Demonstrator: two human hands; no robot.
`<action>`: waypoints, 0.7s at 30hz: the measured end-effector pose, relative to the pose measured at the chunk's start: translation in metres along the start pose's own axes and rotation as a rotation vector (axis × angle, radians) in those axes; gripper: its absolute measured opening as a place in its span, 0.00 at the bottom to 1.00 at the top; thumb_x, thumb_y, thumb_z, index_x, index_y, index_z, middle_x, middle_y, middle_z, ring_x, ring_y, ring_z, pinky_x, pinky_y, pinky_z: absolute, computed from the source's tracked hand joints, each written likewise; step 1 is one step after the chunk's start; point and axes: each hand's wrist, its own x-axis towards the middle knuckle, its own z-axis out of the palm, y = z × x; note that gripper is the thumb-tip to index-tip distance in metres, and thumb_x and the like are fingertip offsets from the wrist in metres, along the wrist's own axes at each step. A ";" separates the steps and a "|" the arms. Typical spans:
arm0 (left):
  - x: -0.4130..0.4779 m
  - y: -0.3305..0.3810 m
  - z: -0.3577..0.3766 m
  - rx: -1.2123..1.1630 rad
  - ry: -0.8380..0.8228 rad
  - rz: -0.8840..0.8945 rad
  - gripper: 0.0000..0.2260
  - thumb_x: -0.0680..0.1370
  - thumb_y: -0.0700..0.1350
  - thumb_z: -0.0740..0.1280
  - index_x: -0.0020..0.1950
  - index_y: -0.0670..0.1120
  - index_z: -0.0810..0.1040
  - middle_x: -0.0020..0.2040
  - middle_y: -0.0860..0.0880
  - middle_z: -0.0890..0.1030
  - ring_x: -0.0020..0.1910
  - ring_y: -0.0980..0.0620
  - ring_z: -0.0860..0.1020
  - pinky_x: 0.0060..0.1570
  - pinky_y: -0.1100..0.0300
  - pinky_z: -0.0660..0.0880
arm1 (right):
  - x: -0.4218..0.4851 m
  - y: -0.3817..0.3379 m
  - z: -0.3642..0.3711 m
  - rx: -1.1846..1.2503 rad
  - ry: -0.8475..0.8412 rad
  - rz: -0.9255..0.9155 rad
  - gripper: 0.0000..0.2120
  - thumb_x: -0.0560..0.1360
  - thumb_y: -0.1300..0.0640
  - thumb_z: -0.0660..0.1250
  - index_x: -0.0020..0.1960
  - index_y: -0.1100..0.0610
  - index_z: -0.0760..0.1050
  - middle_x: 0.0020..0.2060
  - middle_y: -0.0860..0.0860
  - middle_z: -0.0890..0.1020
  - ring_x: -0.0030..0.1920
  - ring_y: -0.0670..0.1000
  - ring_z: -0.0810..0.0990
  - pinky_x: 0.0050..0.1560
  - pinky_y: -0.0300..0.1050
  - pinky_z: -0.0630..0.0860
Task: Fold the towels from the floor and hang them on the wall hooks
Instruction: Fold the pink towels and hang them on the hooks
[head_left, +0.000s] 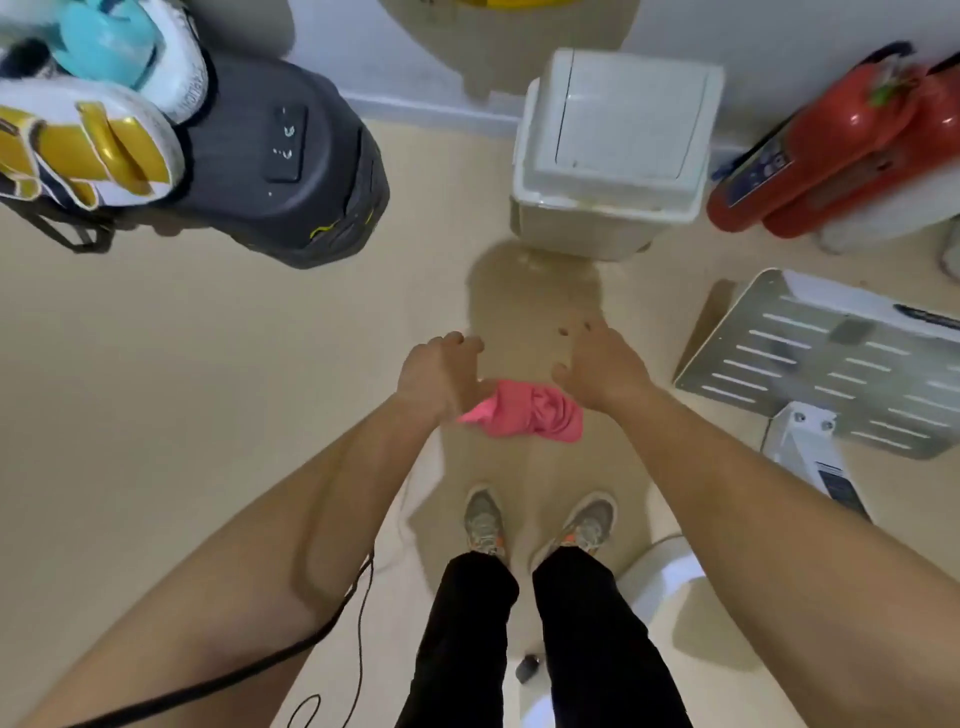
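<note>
One pink towel (524, 410) crumpled on floor (208, 389) — left hand (441, 371), right hand (602, 364) over it, fingers (457, 339) loose, gripping nothing.

Soft indoor light, shadow ahead on the floor (208, 364), edges warped, slightly blurred

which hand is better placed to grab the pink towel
Left, narrowly. In this view the left hand has its thumb at the edge of the pink towel; the right hand is open, slightly further up from it. Neither seems to hold it.
</note>
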 end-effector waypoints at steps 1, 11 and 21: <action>0.013 -0.012 0.030 -0.006 -0.002 -0.016 0.25 0.76 0.58 0.66 0.70 0.49 0.73 0.60 0.47 0.78 0.58 0.44 0.78 0.55 0.53 0.74 | 0.018 0.011 0.033 -0.006 -0.017 0.001 0.26 0.77 0.52 0.65 0.73 0.56 0.65 0.69 0.57 0.67 0.66 0.61 0.71 0.61 0.56 0.74; 0.176 -0.082 0.315 -0.136 -0.020 -0.130 0.27 0.73 0.56 0.66 0.69 0.47 0.72 0.61 0.45 0.76 0.57 0.43 0.77 0.54 0.50 0.76 | 0.183 0.124 0.306 -0.045 -0.122 0.175 0.24 0.79 0.53 0.60 0.74 0.58 0.64 0.66 0.59 0.71 0.64 0.61 0.71 0.60 0.55 0.71; 0.270 -0.096 0.424 -0.201 -0.041 -0.069 0.14 0.80 0.41 0.62 0.66 0.43 0.74 0.61 0.43 0.78 0.60 0.42 0.77 0.59 0.50 0.72 | 0.262 0.135 0.398 -0.112 0.050 0.040 0.15 0.76 0.52 0.65 0.61 0.51 0.79 0.54 0.56 0.83 0.54 0.59 0.81 0.55 0.50 0.77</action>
